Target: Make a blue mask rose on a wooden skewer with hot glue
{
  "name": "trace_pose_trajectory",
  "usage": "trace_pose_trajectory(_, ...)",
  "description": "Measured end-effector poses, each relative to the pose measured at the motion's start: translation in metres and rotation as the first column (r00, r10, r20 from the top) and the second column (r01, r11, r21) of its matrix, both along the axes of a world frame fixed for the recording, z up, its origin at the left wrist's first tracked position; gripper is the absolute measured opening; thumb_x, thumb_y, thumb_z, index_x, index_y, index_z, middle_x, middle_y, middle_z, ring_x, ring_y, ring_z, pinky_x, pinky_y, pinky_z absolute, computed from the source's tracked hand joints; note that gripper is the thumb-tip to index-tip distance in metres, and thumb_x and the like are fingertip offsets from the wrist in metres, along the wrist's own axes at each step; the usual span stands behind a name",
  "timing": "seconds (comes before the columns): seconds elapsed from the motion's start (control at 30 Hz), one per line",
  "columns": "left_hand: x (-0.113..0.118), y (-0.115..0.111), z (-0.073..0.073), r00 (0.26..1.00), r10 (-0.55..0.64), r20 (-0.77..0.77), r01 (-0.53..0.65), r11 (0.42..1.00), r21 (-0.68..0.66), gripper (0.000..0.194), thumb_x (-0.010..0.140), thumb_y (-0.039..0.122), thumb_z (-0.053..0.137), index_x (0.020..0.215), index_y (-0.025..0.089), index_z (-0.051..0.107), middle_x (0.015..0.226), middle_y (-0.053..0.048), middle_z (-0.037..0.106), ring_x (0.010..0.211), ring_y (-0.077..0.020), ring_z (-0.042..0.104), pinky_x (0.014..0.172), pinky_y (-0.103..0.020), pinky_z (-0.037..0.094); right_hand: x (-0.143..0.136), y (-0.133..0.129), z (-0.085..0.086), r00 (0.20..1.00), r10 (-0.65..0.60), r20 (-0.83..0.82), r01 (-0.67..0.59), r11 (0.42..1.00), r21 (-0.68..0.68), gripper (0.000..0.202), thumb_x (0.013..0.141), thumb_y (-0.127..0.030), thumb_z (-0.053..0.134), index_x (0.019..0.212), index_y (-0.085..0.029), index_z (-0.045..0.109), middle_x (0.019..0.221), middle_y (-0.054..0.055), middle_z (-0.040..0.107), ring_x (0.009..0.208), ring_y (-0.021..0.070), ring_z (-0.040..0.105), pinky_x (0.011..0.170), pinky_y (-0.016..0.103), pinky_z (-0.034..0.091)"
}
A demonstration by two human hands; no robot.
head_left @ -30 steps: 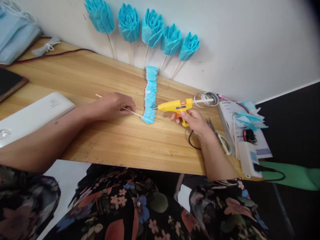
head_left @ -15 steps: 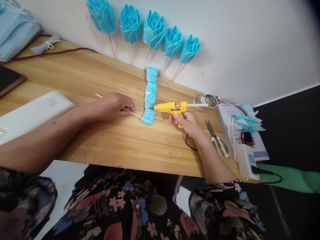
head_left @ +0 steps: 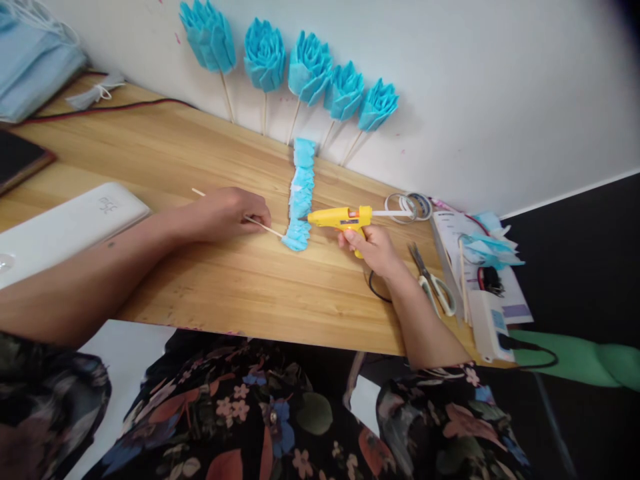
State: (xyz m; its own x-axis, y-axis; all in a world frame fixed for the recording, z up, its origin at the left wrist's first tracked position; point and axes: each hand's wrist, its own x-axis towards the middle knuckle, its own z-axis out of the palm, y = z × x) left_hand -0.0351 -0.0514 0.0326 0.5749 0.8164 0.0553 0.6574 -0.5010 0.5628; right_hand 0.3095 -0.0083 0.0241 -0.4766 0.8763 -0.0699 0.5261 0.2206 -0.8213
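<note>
My left hand (head_left: 237, 213) is closed around a thin wooden stick (head_left: 270, 230). The stick's right tip meets the lower end of a pleated light-blue fabric strip (head_left: 302, 190), which lies lengthwise on the wooden table. In my right hand (head_left: 373, 245) is a yellow glue gun (head_left: 340, 217) with a white glue stick (head_left: 393, 213) in its back. Its nozzle points left at the lower part of the strip; whether it touches cannot be told. Several blue fabric flowers (head_left: 265, 57) on sticks lean against the wall behind the strip.
Right of my right hand lie scissors (head_left: 433, 283), tape rolls (head_left: 419, 205), a paper booklet (head_left: 517, 313) and a white power box (head_left: 487, 327). On the left are a white power bank (head_left: 75, 230), a dark phone-like object (head_left: 20, 160) and stacked blue masks (head_left: 35, 63).
The view has shifted slightly, so the flowers sit a little lower in the picture. Both hands, the stick and the glue gun keep nearly the same places relative to the strip.
</note>
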Motion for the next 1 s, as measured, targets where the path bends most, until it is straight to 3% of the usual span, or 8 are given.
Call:
trace_pose_trajectory(0.43,-0.001,0.002,-0.003,1.0,0.013,-0.014,-0.013,1.0,-0.016,0.026,0.098,0.033,0.053,0.095,0.018,0.074,0.098,-0.007,0.076,0.087,-0.0186,0.068,0.077,-0.027,0.043,0.007,0.002,0.007,0.999,0.015,0.039,-0.017,0.999,0.032,0.051,0.086,-0.069,0.064,0.073,-0.019,0.07,0.074,0.004,0.068,0.064,0.0143,0.052,0.063,0.029,0.04)
trace_pose_trajectory(0.67,-0.001,0.002,-0.003,1.0,0.019,-0.008,-0.019,1.0,-0.002,0.027,0.098,0.034,0.053,0.094,0.018,0.074,0.098,-0.007,0.076,0.085,-0.0186,0.067,0.075,-0.027,0.043,0.007,0.004,0.013,0.996,0.0,-0.094,-0.007,0.997,-0.076,0.066,0.077,-0.086,0.065,0.071,-0.02,0.07,0.071,0.005,0.067,0.066,0.0148,0.054,0.062,0.028,0.042)
trace_pose_trajectory(0.8,-0.001,0.003,-0.004,1.0,0.012,-0.012,-0.012,1.0,-0.004,0.027,0.098,0.034,0.053,0.094,0.018,0.074,0.098,-0.006,0.077,0.085,-0.018,0.067,0.075,-0.026,0.043,0.003,0.003,0.007,0.989,-0.031,-0.141,0.022,0.997,-0.069,0.067,0.079,-0.086,0.065,0.075,-0.02,0.072,0.072,0.005,0.067,0.065,0.0139,0.053,0.061,0.027,0.04)
trace_pose_trajectory(1.0,-0.001,0.002,-0.003,1.0,0.02,-0.009,-0.02,1.0,-0.007,0.027,0.098,0.033,0.053,0.094,0.017,0.074,0.099,-0.007,0.077,0.086,-0.0181,0.067,0.076,-0.027,0.043,-0.001,0.002,-0.006,0.996,-0.032,-0.079,0.032,0.999,0.002,0.065,0.084,-0.084,0.06,0.081,-0.02,0.075,0.075,0.004,0.068,0.063,0.0133,0.051,0.06,0.027,0.042)
